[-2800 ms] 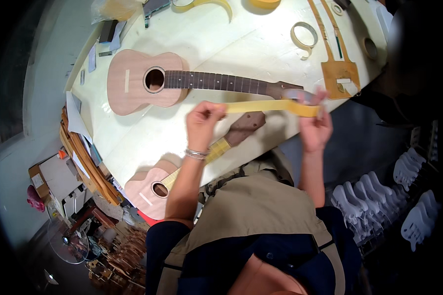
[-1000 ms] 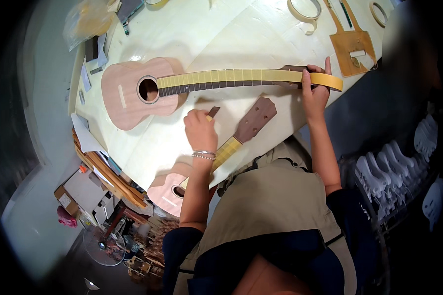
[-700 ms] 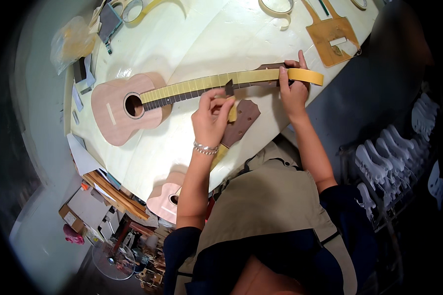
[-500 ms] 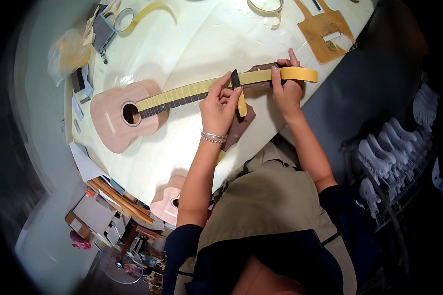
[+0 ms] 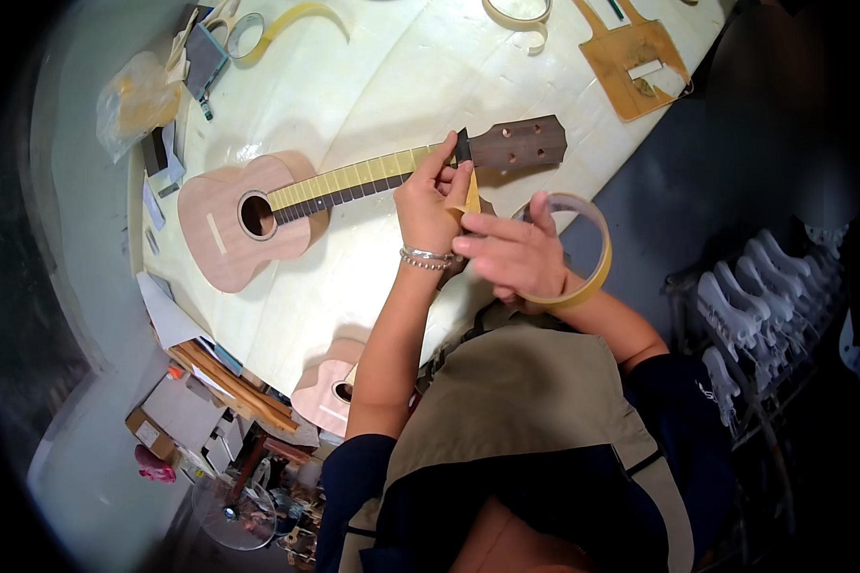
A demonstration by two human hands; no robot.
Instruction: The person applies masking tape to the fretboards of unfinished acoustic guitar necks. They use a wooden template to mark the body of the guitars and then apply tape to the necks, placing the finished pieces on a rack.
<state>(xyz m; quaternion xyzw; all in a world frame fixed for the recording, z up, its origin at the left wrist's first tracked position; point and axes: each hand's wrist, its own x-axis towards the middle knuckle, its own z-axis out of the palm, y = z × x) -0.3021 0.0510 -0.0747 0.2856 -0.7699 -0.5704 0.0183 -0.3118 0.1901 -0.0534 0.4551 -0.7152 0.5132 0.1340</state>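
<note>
A pale wooden ukulele [image 5: 218, 229] lies on the white table, its dark fretboard partly covered lengthwise by yellow masking tape [image 5: 363, 175]. My left hand [image 5: 426, 205] is at the top end of the neck, thumb and fingers closed on a dark flat blade [image 5: 462, 148] with a yellow lower part. The blade stands across the neck beside the dark headstock [image 5: 518, 143]. Close by, my right hand [image 5: 518, 256] has its fingers stretched toward the left hand and its thumb raised. A roll of masking tape [image 5: 599, 272] hangs looped around the right hand and wrist.
A second small ukulele [image 5: 320, 401] lies at the near table edge. Another tape roll [image 5: 248, 38] and a plastic bag [image 5: 136, 100] are at the far left. At the far right lies a tan leather piece [image 5: 631, 62]. Pale neck-shaped parts [image 5: 750, 286] hang on a rack at right.
My right hand has come down and left from the headstock with the tape roll. The tape no longer spans the headstock, which now shows bare. My left hand stays almost in place.
</note>
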